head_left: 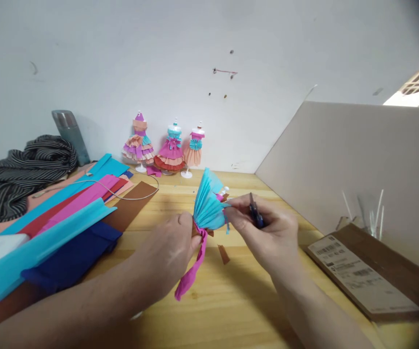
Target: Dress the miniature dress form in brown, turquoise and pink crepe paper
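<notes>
A fan of pleated light-blue crepe paper (209,201) stands up over the table, gathered at its lower end. My left hand (176,242) is closed around the gathered base, where some brown paper shows. From there a pink crepe paper strip (193,271) hangs down. Behind the fan, a small white knob and bits of pink and brown peek out, mostly hidden. With thumb and forefinger, my right hand (267,230) pinches the fan's right edge. A dark-handled tool (256,213), its kind unclear, is tucked in the same hand.
Several crepe paper sheets (67,213) lie at left, beside a striped cloth (27,169) and a flask (70,135). Three small dress forms (173,148) in paper dresses stand by the wall. A brown scrap (224,254) lies mid-table; a cardboard box (369,271) is at right.
</notes>
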A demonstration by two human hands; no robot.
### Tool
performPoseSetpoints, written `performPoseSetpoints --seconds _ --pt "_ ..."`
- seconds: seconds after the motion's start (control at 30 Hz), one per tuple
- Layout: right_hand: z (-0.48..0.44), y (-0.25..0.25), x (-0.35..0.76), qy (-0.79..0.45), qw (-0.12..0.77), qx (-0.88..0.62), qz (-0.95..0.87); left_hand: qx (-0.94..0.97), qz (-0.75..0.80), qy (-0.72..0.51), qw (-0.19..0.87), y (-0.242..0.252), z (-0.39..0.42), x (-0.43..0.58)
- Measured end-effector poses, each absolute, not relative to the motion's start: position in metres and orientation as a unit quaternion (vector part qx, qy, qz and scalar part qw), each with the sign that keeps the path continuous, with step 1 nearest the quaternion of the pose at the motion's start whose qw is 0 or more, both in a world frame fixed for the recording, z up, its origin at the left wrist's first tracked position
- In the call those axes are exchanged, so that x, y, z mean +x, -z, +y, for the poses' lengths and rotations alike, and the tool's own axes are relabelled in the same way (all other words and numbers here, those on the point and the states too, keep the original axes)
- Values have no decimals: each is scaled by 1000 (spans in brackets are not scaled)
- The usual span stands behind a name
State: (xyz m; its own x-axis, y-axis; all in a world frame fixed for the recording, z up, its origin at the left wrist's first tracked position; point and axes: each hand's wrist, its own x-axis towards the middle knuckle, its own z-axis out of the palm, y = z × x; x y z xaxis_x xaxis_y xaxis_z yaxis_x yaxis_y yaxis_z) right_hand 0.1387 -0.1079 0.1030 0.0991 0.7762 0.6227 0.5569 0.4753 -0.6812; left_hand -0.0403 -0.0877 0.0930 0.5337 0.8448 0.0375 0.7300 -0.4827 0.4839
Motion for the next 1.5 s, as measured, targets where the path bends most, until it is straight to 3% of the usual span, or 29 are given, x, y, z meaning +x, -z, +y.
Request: performPoseSetpoints --seconds 0.37,0.7,0.8,0.87,0.93,1.17,1.5 --pt "-106 -109 141 -155 606 -482 -614 856 443 -138 229 -90 -89 -43" --pt "-89 -109 166 5 683 -509 -524 859 432 -142 236 -93 -83 -49" --pt "-61 -105 198 50 640 -580 -501 853 409 -176 272 -95 -73 -53" --pt "-37 -98 222 45 516 -673 -527 842 400 -186 311 -93 -65 -54" --pt "-17 -88 242 30 469 -701 -536 826 402 -195 343 -89 -56 -52" --pt "5 -64 265 43 406 -743 -531 738 409 -264 466 -75 -43 -43" --pt "6 -57 254 29 402 -718 -567 670 417 -351 504 -51 -43 -33"
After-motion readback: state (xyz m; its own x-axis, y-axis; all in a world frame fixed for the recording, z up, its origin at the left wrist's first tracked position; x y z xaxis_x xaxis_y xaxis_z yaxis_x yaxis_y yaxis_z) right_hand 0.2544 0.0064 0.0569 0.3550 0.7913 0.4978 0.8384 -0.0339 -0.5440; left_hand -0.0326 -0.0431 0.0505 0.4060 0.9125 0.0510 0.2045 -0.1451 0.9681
